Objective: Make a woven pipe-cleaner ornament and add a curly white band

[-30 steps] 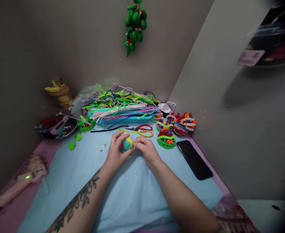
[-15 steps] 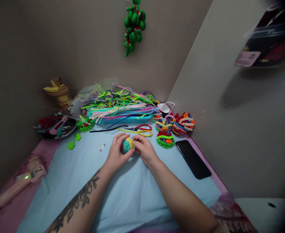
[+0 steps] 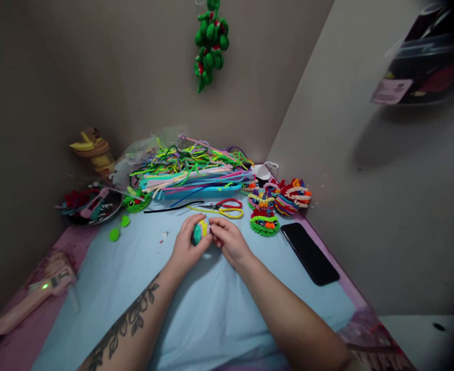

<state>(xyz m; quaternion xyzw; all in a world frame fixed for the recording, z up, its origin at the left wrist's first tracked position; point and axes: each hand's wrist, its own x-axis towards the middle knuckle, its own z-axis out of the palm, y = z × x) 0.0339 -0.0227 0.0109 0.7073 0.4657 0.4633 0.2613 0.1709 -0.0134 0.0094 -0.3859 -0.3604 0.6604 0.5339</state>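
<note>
My left hand (image 3: 186,246) and my right hand (image 3: 229,239) meet over the light blue cloth (image 3: 196,309), both gripping a small pipe-cleaner piece (image 3: 201,230) in teal, yellow and pink. The left hand cups it from the left and below. Fingertips of the right hand pinch its right edge. Most of the piece is hidden by my fingers. A tattoo runs along my left forearm.
A pile of coloured pipe cleaners (image 3: 192,167) lies behind, with red-and-yellow scissors (image 3: 225,207) in front of it. Finished pipe-cleaner figures (image 3: 277,203) and a black phone (image 3: 309,253) sit to the right. A pink glue gun (image 3: 32,299) lies at left, near a dark dish (image 3: 91,203).
Both hands stay together on the piece. The piece has turned in my fingers, showing a narrower teal and yellow edge; my right fingertips shifted slightly left on it.
</note>
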